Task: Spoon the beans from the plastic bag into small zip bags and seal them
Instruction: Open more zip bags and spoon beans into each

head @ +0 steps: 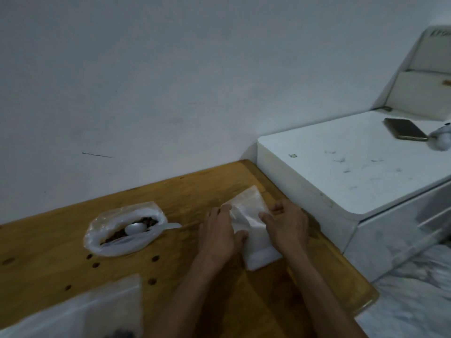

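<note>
Fig. Head view, L to R. Far L, near edge of the wooden bench (61, 242): a flat clear bag (97, 311), blurred. Next, plastic bag (125, 230) of beans (144, 222), mouth rolled open, white spoon (140, 228) lying in it w/ handle over the rim; soft, slumping, prob. shifts if nudged, so steady by the rolled rim. Centre-R: small zip bags (251, 230), a flat stack on the bench; thin, light, slippery film, likely clinging together. Left hand (217, 232) pinched the top sheet's L edge; right hand (288, 224) rested fingers, loosely spread, on its R edge. Best hold: the mouth lips by the zip strip. Far R: white cabinet (329, 172), phone (405, 129).
</note>
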The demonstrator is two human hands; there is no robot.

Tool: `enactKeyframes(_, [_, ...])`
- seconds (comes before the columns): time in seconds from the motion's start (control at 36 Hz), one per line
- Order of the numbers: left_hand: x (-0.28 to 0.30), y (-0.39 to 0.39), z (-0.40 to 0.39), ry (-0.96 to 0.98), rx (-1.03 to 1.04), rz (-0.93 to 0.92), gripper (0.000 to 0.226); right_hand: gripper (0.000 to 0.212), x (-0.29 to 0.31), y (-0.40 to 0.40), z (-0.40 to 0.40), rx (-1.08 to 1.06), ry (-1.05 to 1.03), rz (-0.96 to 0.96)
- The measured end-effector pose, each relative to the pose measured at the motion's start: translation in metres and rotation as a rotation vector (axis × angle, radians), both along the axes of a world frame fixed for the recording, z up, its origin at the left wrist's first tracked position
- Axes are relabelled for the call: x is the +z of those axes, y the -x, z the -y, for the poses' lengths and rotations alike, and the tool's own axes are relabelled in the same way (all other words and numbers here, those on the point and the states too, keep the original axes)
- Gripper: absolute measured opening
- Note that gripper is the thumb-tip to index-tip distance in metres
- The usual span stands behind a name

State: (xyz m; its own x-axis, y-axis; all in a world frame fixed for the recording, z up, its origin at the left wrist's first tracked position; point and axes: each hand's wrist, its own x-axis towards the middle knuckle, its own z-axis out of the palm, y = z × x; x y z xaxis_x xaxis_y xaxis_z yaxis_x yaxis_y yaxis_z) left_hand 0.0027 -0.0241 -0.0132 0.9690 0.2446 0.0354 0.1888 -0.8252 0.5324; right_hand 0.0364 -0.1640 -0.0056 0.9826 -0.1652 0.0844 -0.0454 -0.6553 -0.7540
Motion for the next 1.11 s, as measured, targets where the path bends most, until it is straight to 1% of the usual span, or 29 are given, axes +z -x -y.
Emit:
enactKeyframes(0.03, [0.001, 0.001, 0.001, 0.027, 0.016, 0.017, 0.078, 0.018, 0.004, 0.001, 0.001, 0.006, -0.059, -0.002])
enactKeyframes(0.08, [0.009, 0.004, 0.003, 0.133, 0.085, 0.058, 0.084, 0.020, 0.015, 0.005, 0.005, 0.038, -0.159, 0.002])
enactKeyframes(0.14, [0.020, 0.009, 0.005, 0.286, 0.146, 0.110, 0.090, 0.012, 0.031, 0.011, 0.010, 0.078, -0.276, -0.012])
enactKeyframes(0.19, [0.035, 0.016, 0.005, 0.487, 0.177, 0.147, 0.086, 0.007, 0.047, 0.019, 0.016, 0.136, -0.393, -0.014])
enactKeyframes(0.22, [0.043, 0.020, 0.003, 0.594, 0.188, 0.151, 0.079, 0.008, 0.055, 0.023, 0.018, 0.172, -0.431, -0.003])
enactKeyframes(0.28, [0.059, 0.027, -0.003, 0.795, 0.193, 0.182, 0.054, 0.010, 0.065, 0.031, 0.018, 0.239, -0.499, 0.005])
enactKeyframes(0.33, [0.071, 0.035, -0.012, 0.894, 0.185, 0.263, 0.027, 0.012, 0.071, 0.037, 0.012, 0.304, -0.555, -0.024])
enactKeyframes(0.36, [0.075, 0.040, -0.019, 0.904, 0.176, 0.307, 0.020, 0.013, 0.071, 0.038, 0.007, 0.339, -0.567, -0.041])
enactKeyframes(0.39, [0.079, 0.046, -0.026, 0.893, 0.167, 0.344, 0.018, 0.014, 0.072, 0.040, 0.001, 0.378, -0.575, -0.060])
enactKeyframes(0.5, [0.092, 0.077, -0.066, 0.756, 0.126, 0.417, 0.022, 0.017, 0.078, 0.047, -0.029, 0.559, -0.659, -0.108])
enactKeyframes(0.58, [0.100, 0.100, -0.098, 0.656, 0.087, 0.401, 0.020, 0.021, 0.086, 0.053, -0.058, 0.665, -0.725, -0.083])
enactKeyframes(0.64, [0.103, 0.114, -0.116, 0.605, 0.084, 0.376, 0.020, 0.012, 0.091, 0.057, -0.079, 0.707, -0.687, -0.036])
enactKeyframes(0.69, [0.105, 0.126, -0.132, 0.526, 0.138, 0.367, 0.017, 0.002, 0.092, 0.063, -0.102, 0.727, -0.630, 0.014])
enactKeyframes(0.75, [0.107, 0.137, -0.145, 0.408, 0.270, 0.426, 0.010, 0.007, 0.093, 0.072, -0.125, 0.723, -0.566, 0.074])
enactKeyframes(0.81, [0.107, 0.149, -0.153, 0.261, 0.425, 0.542, 0.028, 0.011, 0.093, 0.084, -0.145, 0.710, -0.565, 0.099])
enactKeyframes(0.83, [0.108, 0.154, -0.156, 0.232, 0.473, 0.595, 0.031, 0.011, 0.093, 0.091, -0.154, 0.712, -0.574, 0.104])
enactKeyframes(0.86, [0.110, 0.159, -0.158, 0.248, 0.493, 0.620, 0.031, 0.009, 0.093, 0.097, -0.163, 0.726, -0.578, 0.109])
enactKeyframes(0.89, [0.113, 0.163, -0.159, 0.325, 0.489, 0.620, 0.033, 0.006, 0.093, 0.103, -0.171, 0.753, -0.574, 0.108])
enactKeyframes(0.97, [0.117, 0.170, -0.166, 0.707, 0.450, 0.587, 0.052, 0.003, 0.093, 0.119, -0.191, 0.924, -0.597, 0.087])
enactKeyframes(1.0, [0.117, 0.172, -0.170, 0.781, 0.448, 0.591, 0.055, 0.005, 0.094, 0.123, -0.197, 0.981, -0.613, 0.068])
enactKeyframes(1.03, [0.117, 0.174, -0.173, 0.822, 0.452, 0.607, 0.054, 0.007, 0.094, 0.126, -0.201, 1.023, -0.636, 0.042])
enactKeyframes(1.11, [0.113, 0.179, -0.184, 0.905, 0.435, 0.638, 0.038, 0.012, 0.097, 0.132, -0.211, 1.076, -0.719, -0.087])
